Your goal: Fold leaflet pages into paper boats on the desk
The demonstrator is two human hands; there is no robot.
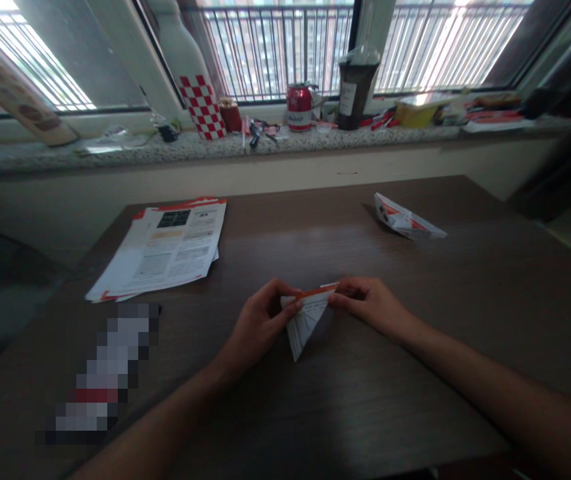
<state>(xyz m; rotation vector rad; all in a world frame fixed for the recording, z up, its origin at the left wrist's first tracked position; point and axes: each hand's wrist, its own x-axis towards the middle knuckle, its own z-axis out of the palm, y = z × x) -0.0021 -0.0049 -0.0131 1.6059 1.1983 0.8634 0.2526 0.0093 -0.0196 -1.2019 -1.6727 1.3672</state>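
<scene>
Between my two hands is a folded sheet of printed paper (309, 319), white with an orange strip along its top edge. It has a triangular shape with one point hanging downward. My left hand (268, 317) pinches its upper left corner, thumb on the near face. At the upper right corner, my right hand (362, 300) grips the paper between thumb and fingers. The fingers behind the paper are partly hidden. Farther off on the right of the table lies a folded paper boat (405, 219), white with orange and dark print.
A stack of printed sheets (175, 247) lies at the table's (285, 233) back left. Nearer me on the left is a pixelated oblong object (105, 373). Along the windowsill (275, 141) stand a checkered bottle (200, 100), a red can (299, 107) and a dark cup (355, 93).
</scene>
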